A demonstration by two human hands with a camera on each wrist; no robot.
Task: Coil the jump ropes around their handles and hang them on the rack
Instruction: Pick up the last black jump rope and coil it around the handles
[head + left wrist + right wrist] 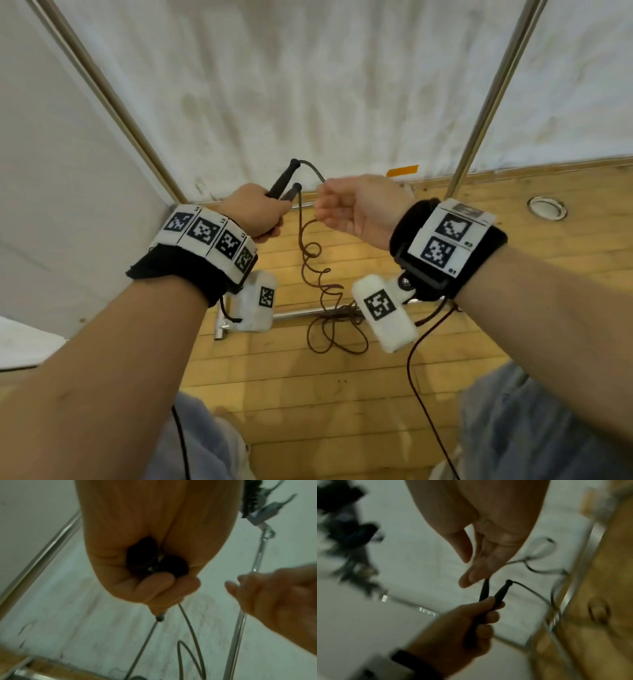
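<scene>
Both handles (284,181) sit clenched in our left hand (253,212); our right hand (352,209) pinches the rope (310,169). We judge the kinked slack may tangle.

Wooden plank floor (342,394) is seen, bounded at the far side by a white sheet backdrop. A metal base bar (301,312) is laid on the floor. The slack of the dark red rope (337,334) is piled in loose loops across and just in front of that bar. A round metal floor fitting (547,207) is set flush, well to the right of and beyond the bar. An orange tape strip (402,170) is stuck beyond the bar, at the backdrop's edge.
</scene>
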